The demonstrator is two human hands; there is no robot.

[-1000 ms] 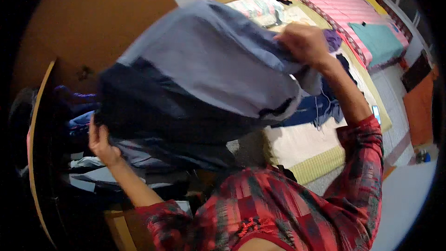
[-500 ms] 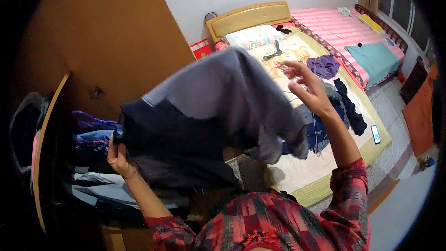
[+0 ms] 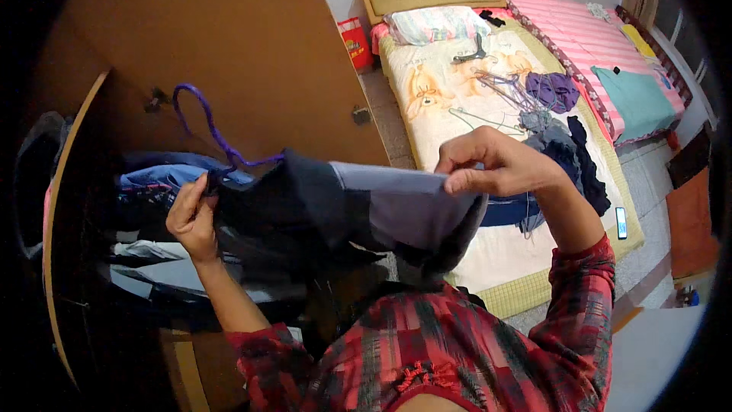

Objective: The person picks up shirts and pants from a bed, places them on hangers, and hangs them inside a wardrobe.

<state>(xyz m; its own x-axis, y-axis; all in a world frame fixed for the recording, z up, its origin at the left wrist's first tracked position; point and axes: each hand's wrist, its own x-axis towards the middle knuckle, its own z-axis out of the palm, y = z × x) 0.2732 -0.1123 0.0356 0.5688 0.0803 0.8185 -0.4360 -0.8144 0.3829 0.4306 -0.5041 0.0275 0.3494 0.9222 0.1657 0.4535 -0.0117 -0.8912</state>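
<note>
A black-and-grey garment [image 3: 343, 206] is stretched between my two hands in front of me; its exact kind does not show. My left hand [image 3: 192, 217] pinches its dark end, close beside a purple hanger [image 3: 200, 99]. The hanger's hook loops up above the cloth, and its lower part is hidden behind the garment. On the other side, my right hand [image 3: 503, 160] is closed with thumb and fingers on the grey upper edge. Below, the cloth sags in dark folds toward my checked shirt.
An open wardrobe with a brown door [image 3: 252, 46] holds several clothes, among them blue garments [image 3: 171, 181]. The bed [image 3: 427, 118] at right bears wire hangers [image 3: 488, 118], purple cloth [image 3: 550, 91], dark clothes [image 3: 585, 164] and a phone [image 3: 621, 223]. A pink-striped bed [image 3: 549, 23] adjoins it.
My right hand, apart from the cloth before, has come down and now grips its grey edge. The garment has dropped from its raised arch and pulled taut. The purple hook has risen into plain view.
</note>
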